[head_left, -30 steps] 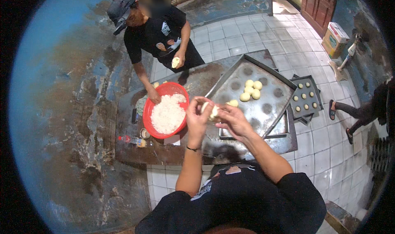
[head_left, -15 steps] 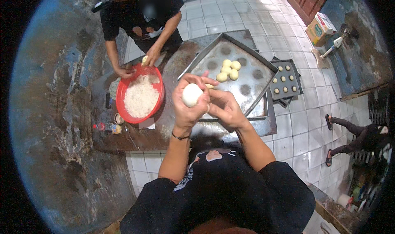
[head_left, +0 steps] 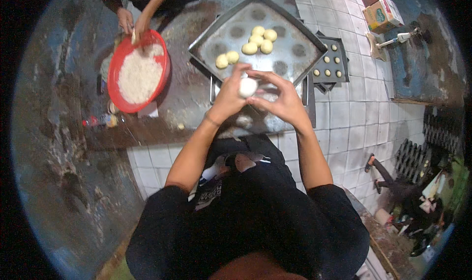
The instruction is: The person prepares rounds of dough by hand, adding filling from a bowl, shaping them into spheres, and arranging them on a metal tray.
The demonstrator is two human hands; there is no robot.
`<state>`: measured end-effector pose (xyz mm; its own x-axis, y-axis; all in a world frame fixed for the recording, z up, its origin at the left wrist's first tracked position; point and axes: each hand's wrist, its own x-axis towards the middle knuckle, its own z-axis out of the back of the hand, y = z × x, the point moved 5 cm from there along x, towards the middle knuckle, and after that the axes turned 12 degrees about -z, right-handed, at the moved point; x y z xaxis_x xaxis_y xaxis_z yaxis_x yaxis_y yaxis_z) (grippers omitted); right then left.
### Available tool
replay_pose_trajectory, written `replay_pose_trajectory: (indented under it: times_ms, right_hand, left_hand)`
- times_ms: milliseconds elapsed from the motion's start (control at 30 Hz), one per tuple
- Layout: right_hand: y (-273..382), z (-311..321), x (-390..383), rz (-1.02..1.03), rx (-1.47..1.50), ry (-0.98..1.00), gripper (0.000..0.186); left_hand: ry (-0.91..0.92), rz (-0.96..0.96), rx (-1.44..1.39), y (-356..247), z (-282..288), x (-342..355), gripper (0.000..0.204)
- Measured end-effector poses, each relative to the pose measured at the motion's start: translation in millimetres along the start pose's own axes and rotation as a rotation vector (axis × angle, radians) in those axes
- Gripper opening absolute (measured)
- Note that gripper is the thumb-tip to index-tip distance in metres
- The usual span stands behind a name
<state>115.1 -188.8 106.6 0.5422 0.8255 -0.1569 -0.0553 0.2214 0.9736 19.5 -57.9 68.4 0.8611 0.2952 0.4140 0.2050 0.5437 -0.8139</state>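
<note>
A smooth white dough ball rests in my left hand, whose fingers curl around its left side. My right hand curves beside the ball, thumb and fingers apart, their tips at its edge; whether they touch it is blurred. Both hands are over the near edge of a large square metal tray. Inside the tray lie a cluster of pale yellow dough balls and a pair of yellow dough balls close to its left corner.
To the left, a red basin holds white, crumbly shreds; a co-worker's hands are at its far rim. A small bottle lies on the worn table. Dark trays with small dough pieces stand beyond the table, right.
My left hand's tight grip has loosened, and my right fingers have spread around the ball. The view has shifted, uncovering the pair of balls at the tray's left corner.
</note>
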Motion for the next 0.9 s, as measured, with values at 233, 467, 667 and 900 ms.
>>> replay_pose_trajectory:
  times_ms: [233, 467, 667, 900]
  right_hand:
    - [-120.6, 21.6, 37.7, -0.158, -0.264, -0.12, 0.038]
    - [-224.8, -31.4, 54.5, 0.098, -1.134, 0.064, 0.074]
    - [-249.2, -47.0, 61.6, 0.106, -1.202, 0.12, 0.094]
    - [-176.5, -36.2, 138.0, 0.173, -0.742, 0.066, 0.054]
  left_hand:
    - [0.109, 0.233, -0.022, 87.7, -44.2, -25.8, 0.097]
    - [-0.175, 0.545, 0.021, 110.0, 55.1, -116.6, 0.087]
    - [-0.278, 0.732, 0.167, 127.2, 75.9, -204.6, 0.081]
    - [-0.29, 0.434, 0.055, 139.1, 24.8, -164.0, 0.072]
